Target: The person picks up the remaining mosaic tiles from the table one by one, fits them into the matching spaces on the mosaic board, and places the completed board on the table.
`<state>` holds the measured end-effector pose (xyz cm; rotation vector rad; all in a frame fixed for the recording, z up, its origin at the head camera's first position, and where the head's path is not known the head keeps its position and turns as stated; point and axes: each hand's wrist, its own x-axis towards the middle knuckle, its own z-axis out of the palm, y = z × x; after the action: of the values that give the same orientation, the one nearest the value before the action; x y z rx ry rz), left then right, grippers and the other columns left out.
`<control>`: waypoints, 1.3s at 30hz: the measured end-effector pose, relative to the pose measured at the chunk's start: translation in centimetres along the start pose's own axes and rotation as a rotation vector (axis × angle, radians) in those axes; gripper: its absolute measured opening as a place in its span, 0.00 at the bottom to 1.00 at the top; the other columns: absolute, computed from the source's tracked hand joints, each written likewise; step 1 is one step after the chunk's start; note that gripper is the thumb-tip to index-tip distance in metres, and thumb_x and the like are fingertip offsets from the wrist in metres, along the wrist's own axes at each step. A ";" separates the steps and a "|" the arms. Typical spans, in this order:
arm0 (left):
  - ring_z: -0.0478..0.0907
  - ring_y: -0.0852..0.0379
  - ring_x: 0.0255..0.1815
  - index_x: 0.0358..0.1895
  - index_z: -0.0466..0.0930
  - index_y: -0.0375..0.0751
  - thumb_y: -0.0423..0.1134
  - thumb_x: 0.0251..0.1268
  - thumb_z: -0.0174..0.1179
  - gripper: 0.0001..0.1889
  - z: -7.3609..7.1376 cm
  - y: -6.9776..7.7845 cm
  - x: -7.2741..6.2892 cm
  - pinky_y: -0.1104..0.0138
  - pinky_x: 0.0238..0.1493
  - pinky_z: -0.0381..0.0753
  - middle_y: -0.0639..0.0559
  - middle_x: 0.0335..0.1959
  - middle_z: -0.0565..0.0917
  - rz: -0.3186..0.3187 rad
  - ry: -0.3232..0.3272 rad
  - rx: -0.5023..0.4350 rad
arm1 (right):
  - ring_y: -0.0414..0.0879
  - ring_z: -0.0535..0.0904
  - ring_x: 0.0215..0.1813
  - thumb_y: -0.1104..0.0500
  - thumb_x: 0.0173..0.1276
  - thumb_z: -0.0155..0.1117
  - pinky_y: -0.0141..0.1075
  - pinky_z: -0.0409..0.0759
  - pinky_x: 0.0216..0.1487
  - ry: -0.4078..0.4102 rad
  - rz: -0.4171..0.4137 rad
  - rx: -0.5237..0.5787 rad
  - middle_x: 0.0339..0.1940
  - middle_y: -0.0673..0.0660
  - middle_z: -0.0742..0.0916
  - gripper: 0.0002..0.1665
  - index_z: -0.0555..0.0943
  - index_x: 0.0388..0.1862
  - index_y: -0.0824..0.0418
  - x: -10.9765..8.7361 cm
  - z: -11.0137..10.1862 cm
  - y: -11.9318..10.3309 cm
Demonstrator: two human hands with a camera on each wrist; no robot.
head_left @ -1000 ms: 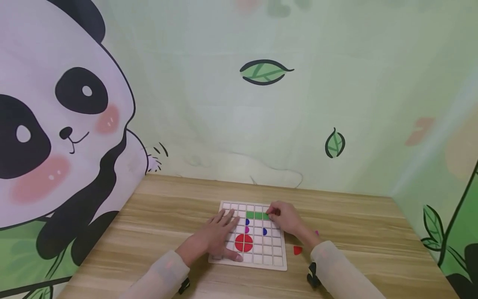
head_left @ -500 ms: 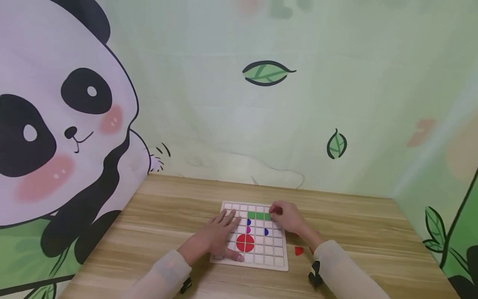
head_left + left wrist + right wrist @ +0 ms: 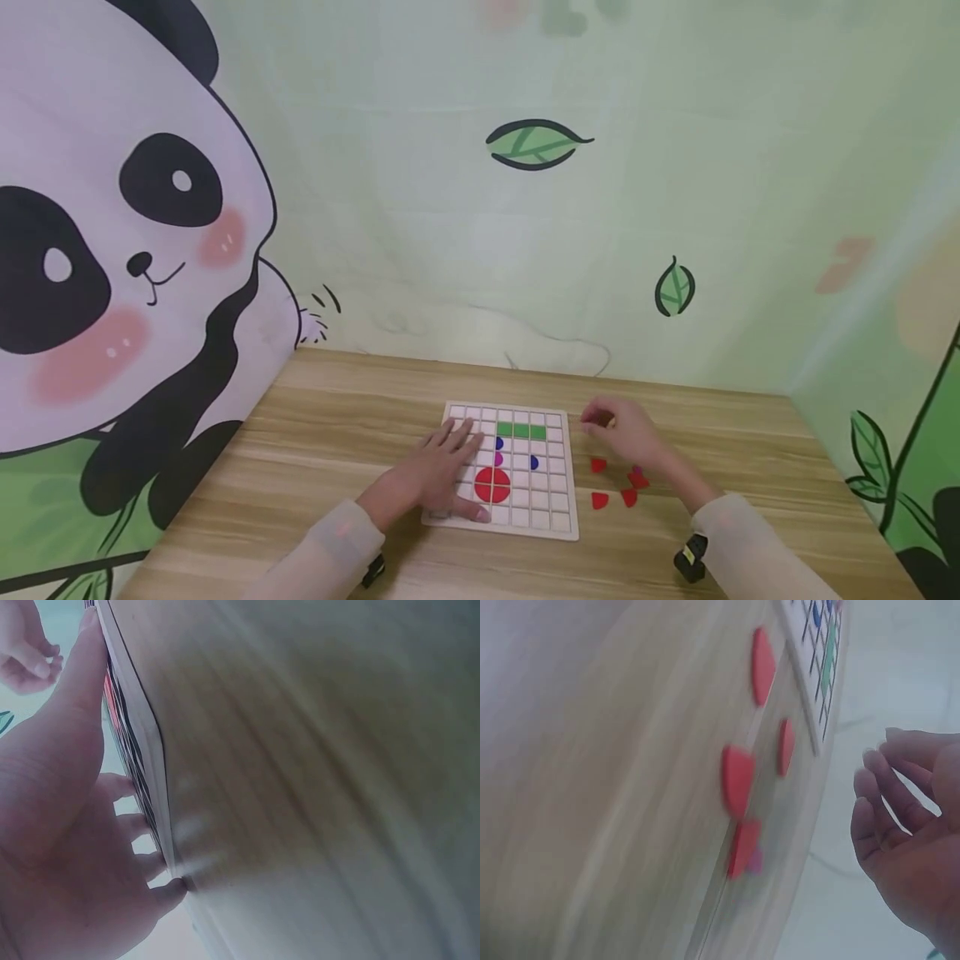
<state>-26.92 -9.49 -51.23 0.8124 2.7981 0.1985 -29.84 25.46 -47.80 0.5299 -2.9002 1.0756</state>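
Note:
My left hand [image 3: 431, 475] lies with spread fingers on the left side of a white gridded puzzle board [image 3: 559, 523]; its thumb [image 3: 79, 682] and fingertips reach the board's edge in the left wrist view. Three green squares [image 3: 521, 431] sit in a row on the board. Below them are blue half-round pieces [image 3: 534, 462], a magenta piece [image 3: 498, 458] and a red circle [image 3: 492, 485] of quarter pieces. Right of the board, my right hand [image 3: 628, 429] hovers over the table with loosely bent fingers. In the right wrist view nothing shows between its fingertips.
Several loose red quarter pieces [image 3: 599, 500] lie on the wooden table [image 3: 360, 383] between the board and my right forearm. A magenta piece [image 3: 755, 861] peeks out beside one of them. A green cloth wall [image 3: 420, 250] with a panda print rises behind the table.
My right hand has left the green square at the row's right end and moved right, off the board, uncovering the loose red pieces. The left hand has stayed in place.

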 end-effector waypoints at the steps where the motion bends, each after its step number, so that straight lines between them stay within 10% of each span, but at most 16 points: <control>1: 0.40 0.36 0.88 0.88 0.49 0.49 0.84 0.50 0.62 0.67 0.0 0.0 0.0 0.42 0.83 0.50 0.44 0.89 0.46 0.001 0.000 -0.001 | 0.47 0.80 0.44 0.64 0.76 0.69 0.40 0.83 0.47 0.003 -0.003 -0.007 0.40 0.51 0.87 0.06 0.86 0.48 0.63 -0.4 -0.4 0.3; 18: 0.39 0.35 0.88 0.88 0.49 0.48 0.84 0.51 0.63 0.67 -0.1 0.0 0.0 0.41 0.83 0.49 0.42 0.89 0.45 0.007 -0.003 -0.003 | 0.42 0.80 0.39 0.69 0.70 0.71 0.35 0.82 0.40 -0.108 -0.074 -0.059 0.37 0.50 0.87 0.07 0.87 0.46 0.64 -5.5 -3.7 6.3; 39: 0.39 0.35 0.88 0.88 0.48 0.48 0.84 0.52 0.62 0.67 -0.1 0.0 -0.1 0.41 0.83 0.49 0.42 0.89 0.45 0.007 -0.004 0.006 | 0.44 0.75 0.38 0.65 0.73 0.71 0.34 0.76 0.38 -0.081 0.024 0.017 0.34 0.49 0.85 0.02 0.87 0.39 0.58 -5.7 -2.3 6.5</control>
<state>-26.93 -9.56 -51.14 0.8235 2.7936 0.1893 -26.80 33.30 -50.85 0.5540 -2.9765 1.1085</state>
